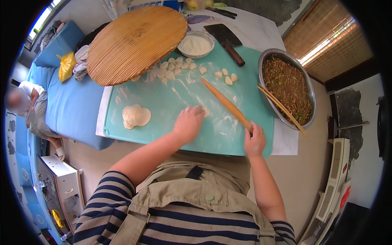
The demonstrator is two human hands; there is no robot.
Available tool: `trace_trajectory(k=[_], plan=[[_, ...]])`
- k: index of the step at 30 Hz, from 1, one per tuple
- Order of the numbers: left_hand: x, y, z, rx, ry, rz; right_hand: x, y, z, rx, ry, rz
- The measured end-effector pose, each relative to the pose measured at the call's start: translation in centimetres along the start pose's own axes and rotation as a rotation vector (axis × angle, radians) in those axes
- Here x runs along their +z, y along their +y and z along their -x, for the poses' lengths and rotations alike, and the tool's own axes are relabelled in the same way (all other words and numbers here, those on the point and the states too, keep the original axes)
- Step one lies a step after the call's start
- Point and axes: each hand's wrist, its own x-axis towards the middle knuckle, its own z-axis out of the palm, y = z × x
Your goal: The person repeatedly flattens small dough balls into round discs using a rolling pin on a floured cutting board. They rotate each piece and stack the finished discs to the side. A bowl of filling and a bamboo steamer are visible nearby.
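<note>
My left hand (pixel 189 123) is low over the floured green mat (pixel 165 128), its fingertips at a small piece of dough (pixel 206 111); whether they grip it is hard to tell. My right hand (pixel 255 139) is closed around the near end of a tapered wooden rolling pin (pixel 228 104), which slants away to the upper left. Rolled dough wrappers (pixel 136 115) lie in an overlapping pile at the mat's left. Small dough pieces (pixel 170 73) are clustered near the far edge, with several more (pixel 228 80) to their right.
A steel bowl of minced filling (pixel 288 88) with chopsticks (pixel 283 111) across it stands right. Behind the mat are a cleaver (pixel 228 41), a flour bowl (pixel 196 45) and a round ribbed tray (pixel 137 46). A person (pixel 33 107) sits on the blue sofa (pixel 73 107) at left.
</note>
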Motion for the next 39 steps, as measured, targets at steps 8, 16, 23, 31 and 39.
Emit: trace_trajectory(k=[8, 16, 23, 31, 39], plan=[[-0.8, -0.3, -2.2, -0.306, 0.082, 0.366, 0.0, 0.0, -0.1, 0.018, 0.006, -0.021], [0.0, -0.6, 1.5, 0.119, 0.111, 0.229, -0.3, -0.4, -0.3, 0.029, 0.023, -0.026], [1.6, 0.2, 4.2, 0.256, -0.025, 0.041, -1.3, -1.1, -1.0, -0.043, -0.158, -0.024], [0.7, -4.1, 5.5, -0.064, 0.147, -0.105, -0.8, -5.3, -3.0, -0.343, -0.514, -0.062], [-0.9, -3.5, 5.3, -0.02, 0.05, -0.123, 0.0, -4.0, -1.2, -0.371, -0.584, 0.031]])
